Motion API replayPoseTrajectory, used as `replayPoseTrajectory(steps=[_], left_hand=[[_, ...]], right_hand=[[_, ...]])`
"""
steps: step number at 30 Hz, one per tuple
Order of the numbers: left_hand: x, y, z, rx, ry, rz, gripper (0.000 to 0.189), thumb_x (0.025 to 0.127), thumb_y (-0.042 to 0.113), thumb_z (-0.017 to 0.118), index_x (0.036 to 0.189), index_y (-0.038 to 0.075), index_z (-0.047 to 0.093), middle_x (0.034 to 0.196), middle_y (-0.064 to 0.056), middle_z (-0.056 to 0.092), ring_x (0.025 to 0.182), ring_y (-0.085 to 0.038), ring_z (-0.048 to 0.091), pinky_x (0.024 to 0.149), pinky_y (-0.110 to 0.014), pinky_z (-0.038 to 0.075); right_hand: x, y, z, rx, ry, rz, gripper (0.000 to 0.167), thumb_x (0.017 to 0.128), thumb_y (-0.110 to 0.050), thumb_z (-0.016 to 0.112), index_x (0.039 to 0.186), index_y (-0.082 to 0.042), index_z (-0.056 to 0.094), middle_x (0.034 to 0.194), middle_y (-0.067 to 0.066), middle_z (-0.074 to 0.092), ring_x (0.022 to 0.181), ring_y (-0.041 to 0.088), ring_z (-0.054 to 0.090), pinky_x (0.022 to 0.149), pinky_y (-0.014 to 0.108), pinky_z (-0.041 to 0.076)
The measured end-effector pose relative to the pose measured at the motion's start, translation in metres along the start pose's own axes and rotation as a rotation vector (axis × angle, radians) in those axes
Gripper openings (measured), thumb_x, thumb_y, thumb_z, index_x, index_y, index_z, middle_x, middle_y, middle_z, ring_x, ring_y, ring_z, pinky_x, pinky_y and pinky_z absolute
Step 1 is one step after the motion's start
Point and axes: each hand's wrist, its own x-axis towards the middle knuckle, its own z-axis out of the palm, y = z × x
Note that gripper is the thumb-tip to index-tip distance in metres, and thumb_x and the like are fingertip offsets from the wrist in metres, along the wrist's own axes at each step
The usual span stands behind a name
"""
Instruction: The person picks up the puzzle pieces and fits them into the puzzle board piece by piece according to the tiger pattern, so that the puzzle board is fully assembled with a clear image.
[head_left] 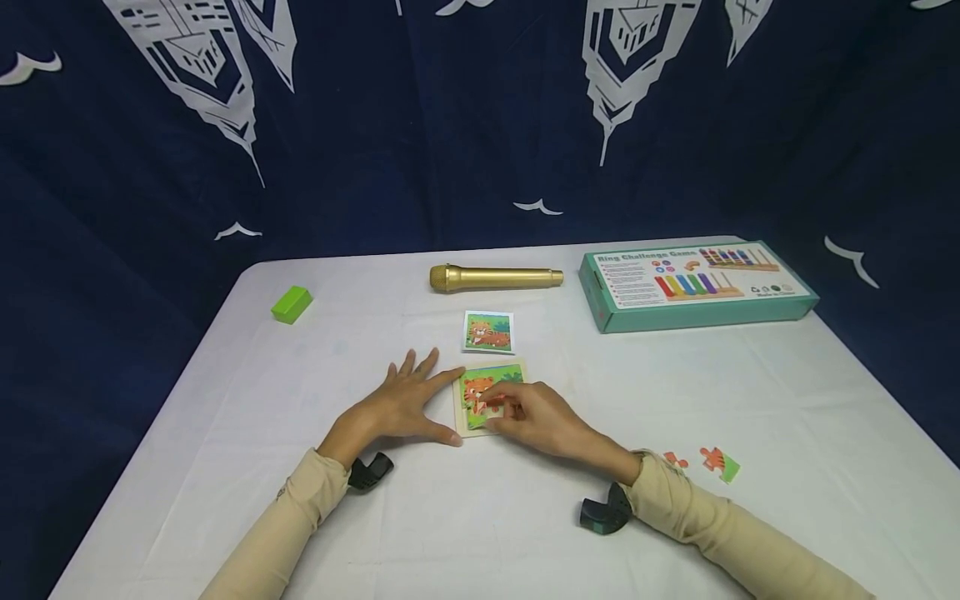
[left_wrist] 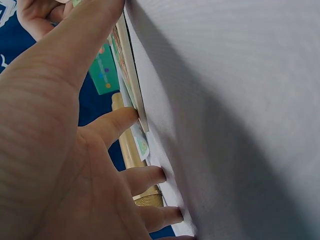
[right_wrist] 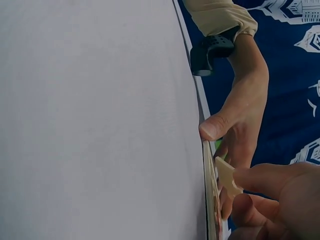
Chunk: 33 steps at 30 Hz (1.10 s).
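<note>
A small tiger jigsaw puzzle board (head_left: pixel 459 410) lies flat at the middle of the table. My left hand (head_left: pixel 405 406) spreads its fingers on the left of the board, with the index fingertip and thumb at its edge. Over the board, my right hand (head_left: pixel 546 418) pinches a jigsaw piece (right_wrist: pixel 228 178) between thumb and fingers; in the right wrist view the piece is tilted just above the board. My right fingers hide part of the tiger picture. Just behind the board is a tiger picture card (head_left: pixel 489 332).
Loose jigsaw pieces (head_left: pixel 722 464) lie at the right, near the right sleeve. A gold microphone (head_left: pixel 498 278) lies at the back, with a green-edged game box (head_left: pixel 701 287) to its right. A green block (head_left: pixel 292 305) sits at the back left.
</note>
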Motion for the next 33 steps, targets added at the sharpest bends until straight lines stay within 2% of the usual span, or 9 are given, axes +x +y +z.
replayPoseTrajectory(steps=[16,22,33], left_hand=[[0.0009,0.0017,-0.0004,-0.004,-0.006,-0.007,0.102,0.067,0.069,0.073,0.151,0.032,0.028,0.16,-0.017,0.004,0.143,-0.046,-0.007,0.113,-0.063,0.0],[0.0009,0.0015,-0.0001,0.004,-0.009,-0.014,0.103,0.066,0.069,0.073,0.151,0.032,0.028,0.16,-0.016,0.004,0.143,-0.046,-0.007,0.113,-0.063,0.0],[-0.0004,0.0014,-0.0007,0.003,-0.01,-0.009,0.102,0.067,0.068,0.073,0.152,0.032,0.028,0.16,-0.017,0.003,0.143,-0.046,-0.007,0.113,-0.063,0.0]], right_hand=[[0.0029,-0.003,0.005,-0.119,0.013,0.006,0.031,0.083,-0.018,0.074,0.113,-0.011,0.069,0.059,-0.013,0.05,0.055,0.001,0.044,0.054,0.02,0.039],[0.0028,-0.003,0.0067,-0.137,0.01,0.015,0.032,0.084,-0.018,0.074,0.115,-0.011,0.07,0.059,-0.013,0.049,0.055,0.001,0.043,0.052,0.02,0.036],[0.0017,-0.0043,0.0075,-0.233,0.021,-0.008,0.032,0.083,-0.02,0.075,0.114,-0.014,0.072,0.056,-0.013,0.045,0.05,0.0,0.038,0.047,0.019,0.03]])
